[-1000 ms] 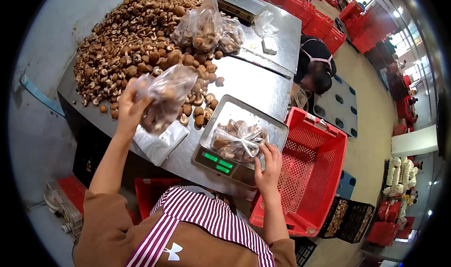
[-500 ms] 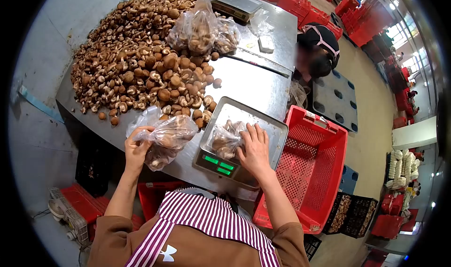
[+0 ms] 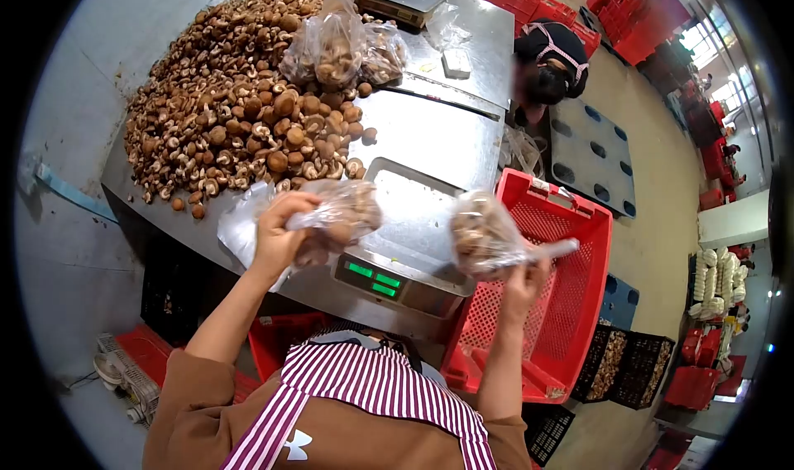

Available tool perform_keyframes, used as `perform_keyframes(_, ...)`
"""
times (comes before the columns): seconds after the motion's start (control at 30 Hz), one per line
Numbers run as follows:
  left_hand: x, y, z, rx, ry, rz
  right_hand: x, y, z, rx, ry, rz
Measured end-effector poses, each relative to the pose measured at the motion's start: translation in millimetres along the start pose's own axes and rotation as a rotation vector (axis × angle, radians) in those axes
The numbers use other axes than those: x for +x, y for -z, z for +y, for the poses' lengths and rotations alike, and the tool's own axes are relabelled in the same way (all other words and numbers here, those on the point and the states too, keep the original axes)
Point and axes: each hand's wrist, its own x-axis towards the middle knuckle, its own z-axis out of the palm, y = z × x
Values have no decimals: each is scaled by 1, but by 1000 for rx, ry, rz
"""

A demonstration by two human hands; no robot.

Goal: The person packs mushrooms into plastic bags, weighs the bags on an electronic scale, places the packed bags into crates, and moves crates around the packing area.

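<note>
1. On the left, a broad heap of brown mushrooms (image 3: 223, 114) covers the far left part of the metal table (image 3: 132, 172)
2. At the near edge of the heap, the left hand (image 3: 281, 230) grips the gathered top of a clear bag of mushrooms (image 3: 351, 209), which tilts to the right beside the scale; white plastic (image 3: 238, 228) lies beneath that wrist
3. On the far side, filled clear bags (image 3: 337, 52) stand against the heap, and a second scale (image 3: 401, 2) sits beyond them
4. In the middle, the near scale (image 3: 405, 218) shows a bare tray and lit green digits, too blurred to read
5. Right of it, the right hand (image 3: 523, 284) pinches the neck of another mushroom bag (image 3: 481, 237), held between the tray and the red crate (image 3: 571, 313); whether this bag touches the scale, I cannot tell
6. Far right, a co-worker (image 3: 556, 48) bends beside a grey pallet (image 3: 616, 160)
</note>
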Motion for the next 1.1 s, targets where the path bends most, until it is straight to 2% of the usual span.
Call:
perform_keyframes(0.07,13,-30,-9,70,-83,-97,-4,40,-1,12,4,118)
perform_keyframes(0.1,18,-45,-3,98,-77,-160,-2,65,24,-113,122,172)
perform_keyframes(0.13,22,-61,2,125,-71,-225,-4,80,27,-126,117,184)
perform_keyframes(0.2,23,-89,-11,178,-154,-345,-10,111,33,-244,91,63)
perform_keyframes(0.23,22,-99,-16,263,-199,-402,-11,131,43,-408,-21,-38)
perform_keyframes(0.3,17,-109,-16,254,-197,-391,-22,152,80,-642,-117,-113)
perform_keyframes(0.37,18,-111,-15,239,-176,-357,-39,173,138,-767,-183,-211)
perform_keyframes(0.43,22,-104,-15,271,-177,-319,-51,179,165,-891,-311,-333)
perform_keyframes(0.5,26,-90,-9,328,-205,-255,-66,194,220,-836,-349,-381)
perform_keyframes(0.53,27,-84,-2,318,-132,-252,-73,196,246,-799,-397,-411)
perform_keyframes(0.67,31,-74,4,383,-136,-218,-96,182,300,-933,-504,-530)
perform_keyframes(0.73,33,-79,10,373,-176,-219,-101,164,301,-1036,-640,-618)
perform_keyframes(0.77,32,-81,9,387,-127,-285,-101,152,287,-1067,-667,-638)
perform_keyframes(0.8,32,-85,8,392,-120,-278,-98,142,284,-1069,-660,-647)
perform_keyframes(0.87,32,-101,6,424,-142,-382,-92,132,283,-965,-528,-494)
perform_keyframes(0.9,30,-109,-1,449,-126,-437,-82,134,289,-884,-333,-493)
perform_keyframes(0.93,29,-117,-5,447,-122,-432,-72,130,277,-888,-330,-497)
perform_keyframes(0.97,27,-124,-8,522,-163,-463,-57,127,265,-785,-233,-400)
perform_keyframes(1.07,24,-140,-27,634,-221,-484,-15,100,188,-562,-35,-201)
perform_keyframes(1.1,25,-143,-33,720,-247,-481,-6,88,163,-475,-62,-177)
